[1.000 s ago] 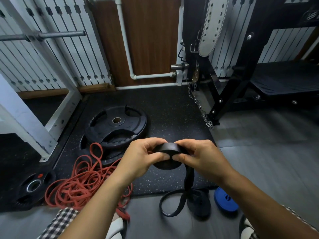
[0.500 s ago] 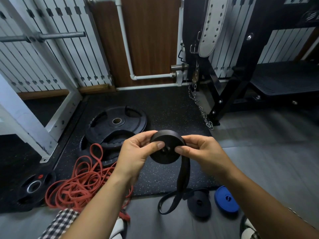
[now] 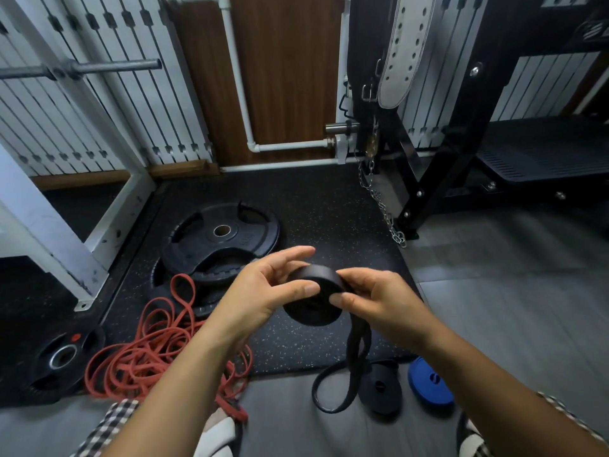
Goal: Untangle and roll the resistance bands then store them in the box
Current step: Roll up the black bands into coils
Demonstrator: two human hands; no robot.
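Two hands grip the black band roll [image 3: 313, 303], held up over the speckled mat [image 3: 329, 199]. Left hand [image 3: 263, 291] pinches it, thumb flat on the near face, fingers reaching round the back, the top ones stretched out. Right hand [image 3: 379, 301] pinches the opposite rim, fingers curled over the top edge. Loose tail [image 3: 357, 351] hangs down and loops on the grey floor [image 3: 494, 308]. Just beside that loop lie a finished black roll [image 3: 379, 387] and a blue roll [image 3: 428, 385]. Red bands [image 3: 148, 351] sit tangled at left, near the weight plate [image 3: 220, 239].
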